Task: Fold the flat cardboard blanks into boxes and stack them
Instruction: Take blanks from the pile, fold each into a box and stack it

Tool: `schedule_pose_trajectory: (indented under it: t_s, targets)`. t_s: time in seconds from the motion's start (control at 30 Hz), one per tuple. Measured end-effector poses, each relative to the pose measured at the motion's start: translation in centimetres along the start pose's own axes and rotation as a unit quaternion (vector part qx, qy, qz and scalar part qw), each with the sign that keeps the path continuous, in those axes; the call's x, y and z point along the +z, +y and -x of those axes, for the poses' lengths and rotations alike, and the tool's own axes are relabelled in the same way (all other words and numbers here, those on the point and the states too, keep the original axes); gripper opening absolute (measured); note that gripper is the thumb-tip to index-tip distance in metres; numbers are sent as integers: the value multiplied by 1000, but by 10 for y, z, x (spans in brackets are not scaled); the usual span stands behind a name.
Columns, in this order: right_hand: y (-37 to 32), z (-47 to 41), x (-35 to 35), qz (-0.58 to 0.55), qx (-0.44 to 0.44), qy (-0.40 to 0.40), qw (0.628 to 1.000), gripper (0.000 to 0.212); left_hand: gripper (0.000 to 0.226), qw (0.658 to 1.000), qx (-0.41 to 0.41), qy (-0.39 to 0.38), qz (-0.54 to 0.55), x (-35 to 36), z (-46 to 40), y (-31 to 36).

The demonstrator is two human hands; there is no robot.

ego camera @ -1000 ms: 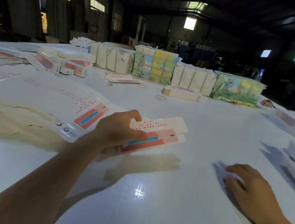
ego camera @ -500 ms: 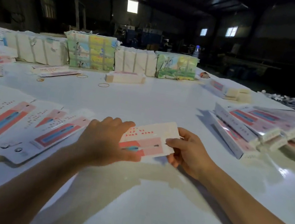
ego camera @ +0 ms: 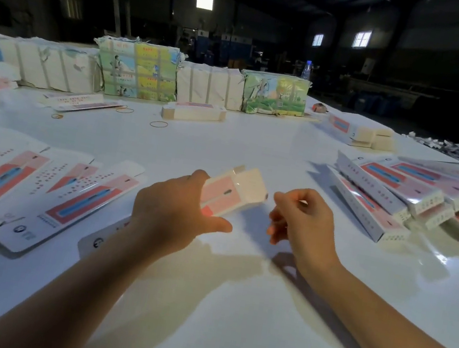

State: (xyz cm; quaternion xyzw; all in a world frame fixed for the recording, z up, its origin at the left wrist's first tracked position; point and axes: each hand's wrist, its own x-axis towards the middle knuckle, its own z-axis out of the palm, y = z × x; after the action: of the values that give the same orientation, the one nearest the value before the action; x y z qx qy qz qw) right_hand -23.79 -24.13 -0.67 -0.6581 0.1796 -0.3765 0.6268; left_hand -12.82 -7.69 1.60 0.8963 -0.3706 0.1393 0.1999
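Releasing the cardboard blank [ego camera: 232, 194], the right hand [ego camera: 301, 225] is now hovering just beside its far end, fingers loosely curled and holding nothing. Gripping the blank above the middle of the table [ego camera: 229, 310], the left hand [ego camera: 176, 210] is curling round its near end. Flat blanks [ego camera: 37, 190] are lying fanned toward the left edge, folded boxes [ego camera: 400, 196] are piling at the right edge, and wrapped bundles [ego camera: 136, 70] are lining the far edge.
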Motion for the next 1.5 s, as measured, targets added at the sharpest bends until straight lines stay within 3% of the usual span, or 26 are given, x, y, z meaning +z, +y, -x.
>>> schedule_pose_trajectory:
  t_s: [0.13, 0.23, 0.33, 0.47, 0.6, 0.83, 0.93, 1.0, 1.07, 1.13, 1.17, 1.2, 1.27, 1.33, 1.4, 1.5]
  targets:
    - [1, 16, 13, 97, -118, -57, 987, 17, 64, 1000, -17, -20, 15, 0, 0, 1]
    - [1, 24, 20, 127, -157, -102, 974, 22, 65, 999, -9, -28, 28, 3, 3, 6]
    - [0, 25, 19, 113, -156, -106, 976, 28, 64, 999, -2, -29, 41, 4, 4, 7]
    - [0, 22, 18, 130, -109, -113, 979, 57, 64, 1000, 8, -22, -1, 6, 6, 10]
    - [-3, 24, 20, 124, -141, -92, 978, 29, 63, 1000, 11, -6, 5, 9, 9, 13]
    - [-8, 23, 19, 111, -134, -126, 977, 30, 64, 1000, -1, 6, -10, 11, 10, 19]
    - [-9, 19, 16, 196, -183, -53, 962, 30, 67, 1000, -22, 3, -6, 10, 10, 19]
    - [-8, 14, 14, 222, -150, -13, 963, 61, 67, 999, -33, 0, 11, 8, 10, 20]
    - [-10, 11, 13, 48, 9, -79, 996, 87, 67, 999, -27, -10, 26, 7, 12, 23]
    - [-11, 10, 12, -158, 117, -171, 966, 64, 66, 999, -13, -26, 24, 7, 15, 26]
    - [-11, 11, 13, -168, 111, -186, 962, 45, 64, 999, -10, -31, 19, 7, 16, 28]
    - [-11, 14, 14, -131, 73, -178, 973, 29, 61, 999, -9, -33, 19, 7, 17, 30]
    - [-10, 21, 16, 78, -94, -134, 983, 17, 53, 999, -13, -25, 28, 7, 16, 32]
    - [-6, 26, 18, 297, -228, -122, 919, 11, 44, 1000, -10, -4, 18, 8, 15, 32]
    - [1, 27, 20, 368, -231, -153, 888, 29, 42, 1000, 2, 6, -13, 9, 15, 30]
    - [-5, 29, 21, 157, -93, -180, 967, 29, 53, 999, 8, 9, -33, 9, 17, 25]
